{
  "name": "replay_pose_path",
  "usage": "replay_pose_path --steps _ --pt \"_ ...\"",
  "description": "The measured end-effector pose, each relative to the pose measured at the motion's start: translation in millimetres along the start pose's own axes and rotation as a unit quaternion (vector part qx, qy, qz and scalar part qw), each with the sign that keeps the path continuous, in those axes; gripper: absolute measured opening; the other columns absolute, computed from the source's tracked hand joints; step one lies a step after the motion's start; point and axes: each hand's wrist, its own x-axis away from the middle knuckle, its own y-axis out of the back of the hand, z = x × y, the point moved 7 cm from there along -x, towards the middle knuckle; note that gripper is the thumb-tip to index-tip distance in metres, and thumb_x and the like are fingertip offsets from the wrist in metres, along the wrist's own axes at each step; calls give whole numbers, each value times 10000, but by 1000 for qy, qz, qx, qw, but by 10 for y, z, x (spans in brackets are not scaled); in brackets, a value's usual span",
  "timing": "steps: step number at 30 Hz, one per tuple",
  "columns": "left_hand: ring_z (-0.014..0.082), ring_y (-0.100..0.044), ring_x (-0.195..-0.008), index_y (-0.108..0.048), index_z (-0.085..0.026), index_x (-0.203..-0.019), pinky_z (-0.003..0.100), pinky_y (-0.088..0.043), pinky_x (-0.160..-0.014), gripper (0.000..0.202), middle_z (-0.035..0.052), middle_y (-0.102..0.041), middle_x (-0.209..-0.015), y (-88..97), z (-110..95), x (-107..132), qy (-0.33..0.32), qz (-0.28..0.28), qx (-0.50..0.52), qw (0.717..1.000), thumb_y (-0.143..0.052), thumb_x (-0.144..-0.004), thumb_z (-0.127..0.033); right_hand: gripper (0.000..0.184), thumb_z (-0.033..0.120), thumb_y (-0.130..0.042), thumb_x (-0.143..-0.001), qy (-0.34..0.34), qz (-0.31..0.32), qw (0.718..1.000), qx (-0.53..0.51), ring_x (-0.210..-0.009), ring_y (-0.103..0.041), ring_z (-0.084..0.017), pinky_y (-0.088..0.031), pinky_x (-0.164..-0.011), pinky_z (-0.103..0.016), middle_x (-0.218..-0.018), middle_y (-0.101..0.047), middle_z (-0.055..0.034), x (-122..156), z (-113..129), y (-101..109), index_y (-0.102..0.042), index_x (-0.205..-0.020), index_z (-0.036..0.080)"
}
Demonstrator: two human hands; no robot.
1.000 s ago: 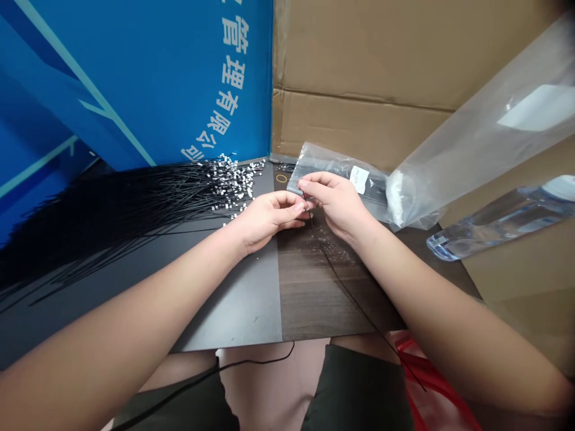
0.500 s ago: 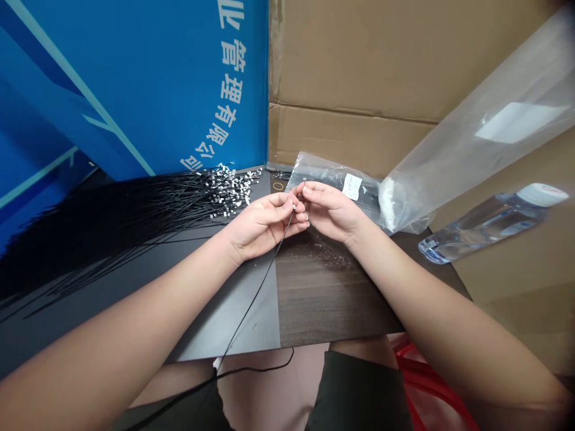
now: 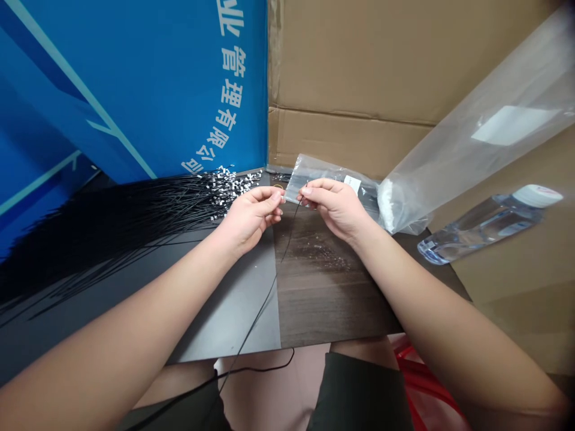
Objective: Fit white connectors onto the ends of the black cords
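Observation:
A thin black wire (image 3: 268,297) hangs from the fingertips of my right hand (image 3: 335,206), which is closed in a pinch on it near its upper end. From there it runs down across the table's front edge towards my lap. My left hand (image 3: 251,218) is a little to the left, thumb and forefinger pressed together. What it pinches, if anything, is too small to make out. Beside and behind my left hand lies a large bundle of black wires (image 3: 117,221), with many small white connectors (image 3: 227,185) at the near-hand end.
Behind my right hand lies a clear plastic bag (image 3: 309,167) with a white label. A long translucent bag (image 3: 453,137) and a water bottle (image 3: 485,224) are at the right. Small scraps (image 3: 330,254) litter the brown tabletop (image 3: 332,305). Cardboard (image 3: 350,54) and a blue panel (image 3: 171,78) stand behind.
My hands were together at the wire's end; now they are apart, the left drawn to the left. The wire has passed from between both hands to my right fingertips.

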Motion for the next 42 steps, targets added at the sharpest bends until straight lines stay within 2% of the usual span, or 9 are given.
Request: replay_pose_path --steps 6,11,16,20,31,38,42 --pt "88 -650 -708 -779 -140 -926 250 -553 -710 252 33 -753 -903 -27 16 0 -10 7 3 1000 -949 -772 -245 156 336 -904 -770 -3 6 998 66 -703 -633 -142 -475 -668 -305 -778 -769 -24 26 31 -18 -804 -765 216" --pt "79 -623 -692 -796 -143 -921 233 -530 -672 226 36 -753 -901 -28 57 10 9 -1 -5 1000 -936 -795 -269 161 330 -887 -762 -11 14 993 120 -654 -617 -136 -522 -684 -322 -734 -758 -24 69 36 -88 -792 -735 203" --pt "83 -601 -690 -804 -157 -884 232 -515 -654 149 29 -736 -871 21 121 8 39 -34 -11 999 -913 -810 -227 144 320 -837 -813 25 -15 979 201 -657 -610 -143 -511 -692 -333 -731 -762 -21 75 60 -75 -793 -727 213" --pt "82 -582 -679 -809 -153 -881 246 -511 -664 159 33 -736 -867 30 141 10 42 -45 -33 998 -919 -803 -238 157 335 -835 -819 44 -20 976 213 -682 -624 -152 -526 -725 -341 -748 -769 -25 69 65 -68 -792 -728 215" --pt "97 -585 -663 -819 -136 -852 262 -485 -657 167 41 -736 -789 3 70 19 -17 -47 -90 995 -932 -784 -239 214 394 -869 -813 13 -3 981 194 -656 -601 -150 -488 -658 -326 -756 -762 -33 85 0 -115 -794 -745 205" --pt "120 -588 -680 -811 -135 -819 289 -486 -666 231 53 -737 -781 -5 42 36 -29 -52 -136 989 -960 -759 -301 126 297 -800 -826 40 7 975 220 -700 -601 -158 -499 -720 -340 -741 -730 -13 89 27 -146 -769 -741 209" --pt "118 -577 -653 -802 -133 -797 293 -485 -662 208 40 -718 -739 3 24 27 -36 -49 -168 984 -947 -752 -276 124 291 -784 -828 47 9 966 253 -705 -588 -155 -482 -725 -340 -740 -715 -10 92 36 -134 -767 -745 200"
